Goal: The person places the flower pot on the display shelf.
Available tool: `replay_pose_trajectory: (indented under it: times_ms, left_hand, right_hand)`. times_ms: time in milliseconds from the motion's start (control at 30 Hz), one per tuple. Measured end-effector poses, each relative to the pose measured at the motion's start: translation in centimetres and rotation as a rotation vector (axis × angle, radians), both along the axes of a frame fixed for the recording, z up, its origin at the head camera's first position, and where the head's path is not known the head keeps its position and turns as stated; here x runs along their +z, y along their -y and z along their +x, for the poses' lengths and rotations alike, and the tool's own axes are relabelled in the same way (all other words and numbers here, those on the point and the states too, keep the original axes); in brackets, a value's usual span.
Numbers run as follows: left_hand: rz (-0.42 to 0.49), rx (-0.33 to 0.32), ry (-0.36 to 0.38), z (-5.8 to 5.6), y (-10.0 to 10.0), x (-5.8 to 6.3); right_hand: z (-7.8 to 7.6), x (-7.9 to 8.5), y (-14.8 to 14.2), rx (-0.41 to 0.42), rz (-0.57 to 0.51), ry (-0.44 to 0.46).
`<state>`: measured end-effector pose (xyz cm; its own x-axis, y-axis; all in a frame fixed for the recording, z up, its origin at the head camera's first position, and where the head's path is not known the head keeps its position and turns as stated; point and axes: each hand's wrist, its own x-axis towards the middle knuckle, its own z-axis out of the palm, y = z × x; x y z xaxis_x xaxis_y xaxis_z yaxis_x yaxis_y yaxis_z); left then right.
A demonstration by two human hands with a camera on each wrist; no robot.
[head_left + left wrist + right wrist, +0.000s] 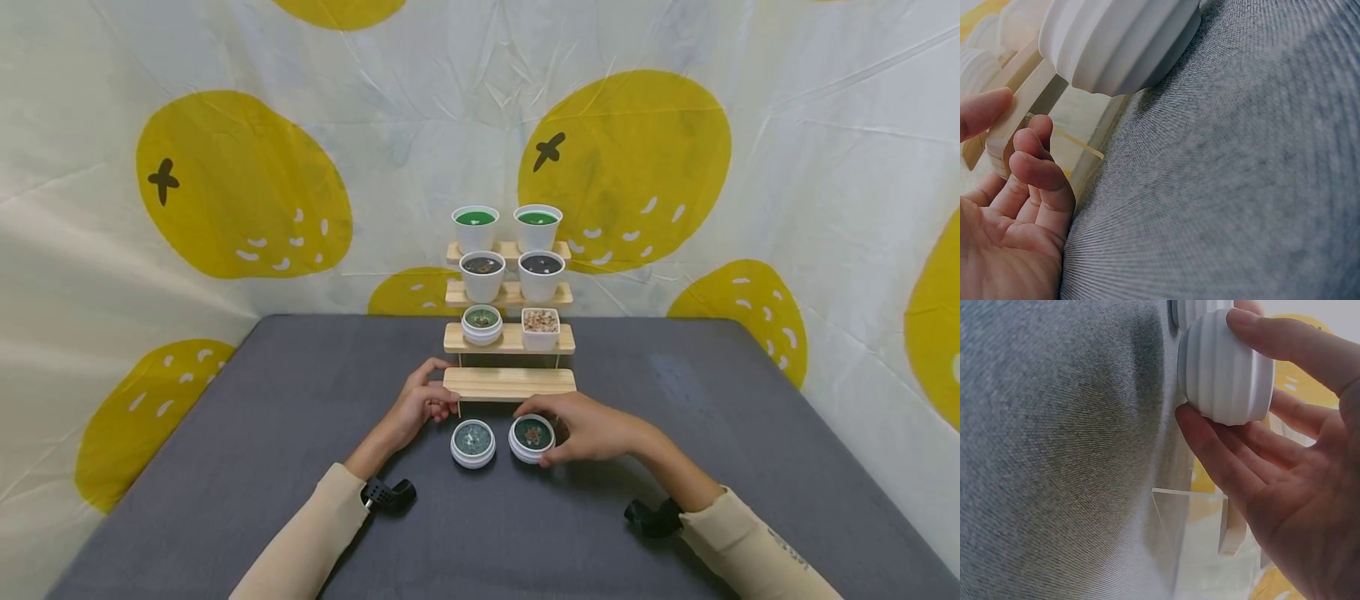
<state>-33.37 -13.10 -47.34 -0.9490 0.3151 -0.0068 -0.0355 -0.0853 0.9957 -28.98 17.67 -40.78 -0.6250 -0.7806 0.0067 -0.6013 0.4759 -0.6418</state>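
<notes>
A four-step wooden display stand (510, 384) rises in the middle of the table. My left hand (418, 402) grips the left end of its lowest step, which bears nothing; the thumb and curled fingers lie around the board's end in the left wrist view. With thumb and fingers around its side, my right hand (592, 427) holds a round white ribbed pot (1225, 369) with a dark green filling and a brownish decoration on top. Left of it, a second ribbed pot (473, 443) with a grey-green speckled filling stands on the table before the stand.
Two white cups with green fillings (476, 218) top the stand. Below are two cups with dark fillings (542, 265), then a ribbed pot (482, 325) beside a square pot (540, 327) with a crumbly-looking top. Grey cloth (337, 358) covers the table; a patterned curtain (435, 125) hangs behind.
</notes>
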Motion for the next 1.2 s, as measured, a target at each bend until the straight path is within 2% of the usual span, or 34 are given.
replay_pose_trajectory:
  times_ms: [267,567,800,1200]
  left_hand:
    - [0.005,0.005,-0.006,-0.48,-0.18,0.06]
    - [0.007,0.007,-0.009,-0.40,-0.16,0.37]
    - [-0.021,0.009,-0.002,-0.18,0.05,0.02]
    - [0.003,0.011,0.010,-0.17,-0.03,0.00]
  right_hand:
    - [-0.29,-0.13,0.13,0.004,0.020,0.023]
    - [-0.37,-0.11,0.18,0.041,-0.023,0.154]
    - [-0.32,-0.40,0.26,0.043,-0.042,0.174]
    - [-0.17,-0.40,0.31,0.026,-0.049,0.167]
